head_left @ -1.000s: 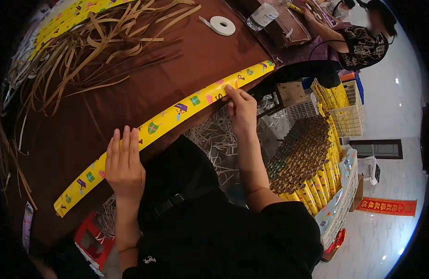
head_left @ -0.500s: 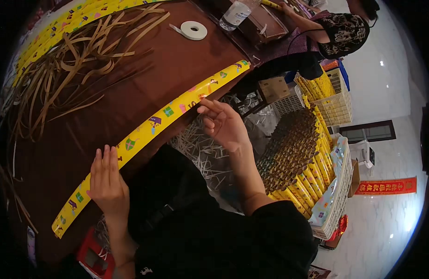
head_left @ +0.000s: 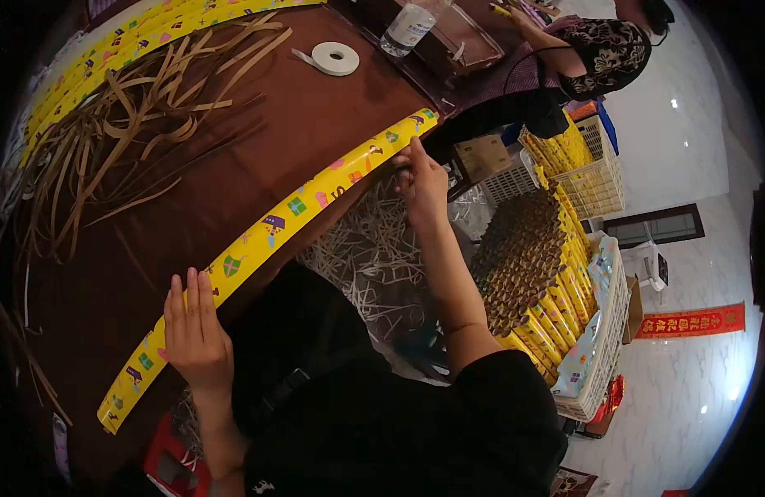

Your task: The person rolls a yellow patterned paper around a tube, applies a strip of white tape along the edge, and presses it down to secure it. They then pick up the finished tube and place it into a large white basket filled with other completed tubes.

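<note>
A long yellow tube [head_left: 275, 224] with a colourful gift print lies slantwise along the near edge of the brown table. My left hand [head_left: 196, 340] rests flat on its lower left part, fingers straight and close together. Near the tube's upper right end, my right hand [head_left: 424, 186] is at its near edge, with a fingertip against the printed surface. The other fingers of that hand curl in below the edge and are partly hidden. A roll of white tape [head_left: 323, 56] with a loose end lies beyond the tube.
Tangled brown strips [head_left: 109, 166] cover the table's left side, beside more yellow printed tubes [head_left: 92, 62]. A clear bottle [head_left: 407, 31] stands at the back, near another person [head_left: 602, 58]. On the right, a white crate [head_left: 602, 364] holds many stacked tubes. Pale shredded strips [head_left: 366, 257] lie below the table.
My right hand has slid up and right along the tube's near edge toward its far end. The left hand stays flat in place on the tube. The view has shifted slightly.
</note>
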Demonstrator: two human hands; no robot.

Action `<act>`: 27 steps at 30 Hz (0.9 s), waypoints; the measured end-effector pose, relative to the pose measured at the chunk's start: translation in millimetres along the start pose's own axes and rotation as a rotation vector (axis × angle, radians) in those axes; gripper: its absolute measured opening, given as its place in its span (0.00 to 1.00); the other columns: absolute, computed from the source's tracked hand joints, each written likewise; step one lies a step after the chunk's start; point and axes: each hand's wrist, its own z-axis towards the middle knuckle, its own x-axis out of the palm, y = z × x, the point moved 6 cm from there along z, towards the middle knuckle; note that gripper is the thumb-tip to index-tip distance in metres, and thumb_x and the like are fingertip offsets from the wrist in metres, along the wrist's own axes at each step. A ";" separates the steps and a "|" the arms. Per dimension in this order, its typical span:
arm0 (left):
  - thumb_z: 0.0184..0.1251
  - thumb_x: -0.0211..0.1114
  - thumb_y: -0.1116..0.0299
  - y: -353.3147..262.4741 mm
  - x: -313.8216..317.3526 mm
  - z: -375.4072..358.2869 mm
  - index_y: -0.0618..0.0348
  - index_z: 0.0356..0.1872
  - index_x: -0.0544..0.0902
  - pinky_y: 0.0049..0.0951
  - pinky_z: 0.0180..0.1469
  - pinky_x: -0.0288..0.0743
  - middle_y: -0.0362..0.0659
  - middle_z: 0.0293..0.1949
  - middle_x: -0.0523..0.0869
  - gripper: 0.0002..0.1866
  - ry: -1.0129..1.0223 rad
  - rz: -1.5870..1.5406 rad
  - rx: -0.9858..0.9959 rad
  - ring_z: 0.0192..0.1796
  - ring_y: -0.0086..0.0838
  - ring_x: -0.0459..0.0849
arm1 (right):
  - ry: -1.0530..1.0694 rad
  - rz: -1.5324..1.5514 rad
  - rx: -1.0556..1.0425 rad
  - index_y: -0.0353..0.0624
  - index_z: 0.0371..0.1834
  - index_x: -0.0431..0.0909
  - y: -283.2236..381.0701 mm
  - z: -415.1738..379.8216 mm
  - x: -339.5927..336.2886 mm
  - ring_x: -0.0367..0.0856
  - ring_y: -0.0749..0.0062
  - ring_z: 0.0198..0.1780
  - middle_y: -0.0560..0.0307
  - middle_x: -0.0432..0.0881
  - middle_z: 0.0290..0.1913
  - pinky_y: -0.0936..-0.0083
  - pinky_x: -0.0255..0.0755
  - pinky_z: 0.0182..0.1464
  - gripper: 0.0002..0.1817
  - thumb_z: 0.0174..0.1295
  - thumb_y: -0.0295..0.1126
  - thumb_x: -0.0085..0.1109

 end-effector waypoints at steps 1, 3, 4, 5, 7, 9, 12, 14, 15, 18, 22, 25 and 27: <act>0.66 0.56 0.83 -0.4 -0.1 -0.1 0.66 0.54 0.81 0.43 0.56 0.80 0.47 0.56 0.83 0.17 -0.002 -0.003 0.005 0.60 0.44 0.80 | 0.029 -0.026 -0.021 0.42 0.36 0.78 3.2 5.0 1.4 0.65 0.84 0.20 0.65 0.78 0.28 0.82 0.63 0.24 0.18 0.66 0.48 0.61; 0.66 0.56 0.83 0.5 -0.4 -0.2 0.66 0.54 0.81 0.42 0.56 0.80 0.48 0.56 0.84 0.17 -0.017 -0.011 -0.002 0.60 0.44 0.81 | 0.010 -0.012 0.010 0.43 0.32 0.78 4.9 8.7 1.9 0.67 0.84 0.20 0.66 0.77 0.27 0.83 0.65 0.24 0.15 0.65 0.44 0.64; 0.66 0.56 0.83 1.7 0.4 -0.3 0.66 0.54 0.81 0.42 0.56 0.80 0.48 0.56 0.84 0.17 -0.021 -0.010 -0.005 0.60 0.44 0.81 | 0.021 -0.029 0.006 0.41 0.30 0.79 5.4 9.9 3.2 0.68 0.84 0.20 0.65 0.78 0.26 0.84 0.63 0.23 0.15 0.64 0.43 0.65; 0.65 0.57 0.84 2.4 1.2 -0.9 0.66 0.54 0.81 0.42 0.56 0.80 0.48 0.55 0.84 0.17 -0.025 -0.008 0.002 0.60 0.44 0.81 | 0.031 -0.048 0.005 0.39 0.28 0.81 5.7 11.1 4.1 0.68 0.84 0.21 0.64 0.79 0.26 0.85 0.62 0.23 0.16 0.64 0.42 0.65; 0.65 0.57 0.84 1.0 0.4 -1.2 0.67 0.54 0.81 0.43 0.56 0.80 0.48 0.55 0.84 0.17 -0.028 -0.011 0.012 0.59 0.44 0.81 | 0.062 -0.033 0.005 0.40 0.28 0.81 6.8 13.4 7.4 0.68 0.85 0.21 0.65 0.79 0.25 0.85 0.61 0.23 0.15 0.63 0.41 0.66; 0.64 0.58 0.84 0.1 -1.7 1.5 0.67 0.54 0.81 0.42 0.56 0.80 0.47 0.54 0.85 0.17 0.006 -0.011 -0.003 0.59 0.44 0.82 | 0.083 -0.014 0.001 0.40 0.27 0.81 5.9 15.2 7.0 0.68 0.85 0.21 0.65 0.79 0.24 0.85 0.60 0.23 0.14 0.63 0.39 0.66; 0.60 0.62 0.86 5.5 2.7 -2.7 0.63 0.60 0.77 0.41 0.61 0.77 0.45 0.60 0.81 0.25 0.066 -0.061 -0.035 0.63 0.41 0.78 | 0.145 0.087 -0.007 0.40 0.28 0.82 0.9 20.9 3.6 0.68 0.86 0.21 0.64 0.80 0.25 0.86 0.58 0.23 0.12 0.63 0.37 0.66; 0.59 0.61 0.87 6.6 2.9 -4.5 0.63 0.61 0.77 0.41 0.61 0.77 0.45 0.60 0.81 0.26 0.075 -0.073 -0.036 0.63 0.41 0.78 | 0.210 0.042 -0.038 0.41 0.29 0.82 0.0 22.2 0.9 0.69 0.86 0.21 0.63 0.82 0.27 0.87 0.57 0.23 0.11 0.63 0.36 0.65; 0.59 0.60 0.87 7.0 3.5 -4.4 0.63 0.62 0.76 0.42 0.62 0.76 0.46 0.60 0.81 0.26 0.090 -0.082 -0.040 0.63 0.41 0.78 | 0.208 0.042 -0.040 0.41 0.29 0.82 -0.9 22.7 -1.1 0.69 0.86 0.21 0.63 0.82 0.27 0.87 0.57 0.23 0.11 0.63 0.36 0.65; 0.61 0.56 0.87 5.0 1.2 -1.5 0.66 0.56 0.80 0.40 0.58 0.78 0.48 0.56 0.84 0.21 0.063 -0.066 -0.024 0.61 0.42 0.80 | 0.235 0.005 -0.052 0.40 0.31 0.81 -2.8 24.3 -2.4 0.68 0.85 0.22 0.64 0.82 0.29 0.86 0.58 0.26 0.09 0.65 0.34 0.63; 0.61 0.56 0.88 5.3 0.4 1.0 0.66 0.57 0.79 0.40 0.59 0.78 0.47 0.57 0.83 0.22 0.114 -0.059 -0.026 0.61 0.42 0.80 | 0.309 0.006 -0.081 0.40 0.30 0.82 -4.0 29.6 -3.1 0.74 0.85 0.24 0.62 0.83 0.28 0.88 0.61 0.24 0.10 0.65 0.34 0.63; 0.60 0.55 0.88 7.9 2.1 0.7 0.66 0.58 0.79 0.41 0.59 0.77 0.47 0.57 0.83 0.23 0.119 -0.076 -0.032 0.62 0.42 0.80 | 0.327 0.009 -0.075 0.39 0.32 0.82 -5.3 29.8 -3.3 0.77 0.83 0.25 0.61 0.84 0.29 0.87 0.64 0.26 0.08 0.65 0.33 0.62; 0.60 0.55 0.88 8.6 2.5 0.8 0.66 0.58 0.79 0.41 0.60 0.77 0.46 0.57 0.83 0.23 0.125 -0.074 -0.035 0.62 0.42 0.80 | 0.353 0.041 -0.085 0.38 0.33 0.82 -4.0 28.1 -4.8 0.78 0.82 0.26 0.60 0.84 0.30 0.86 0.66 0.27 0.08 0.65 0.32 0.62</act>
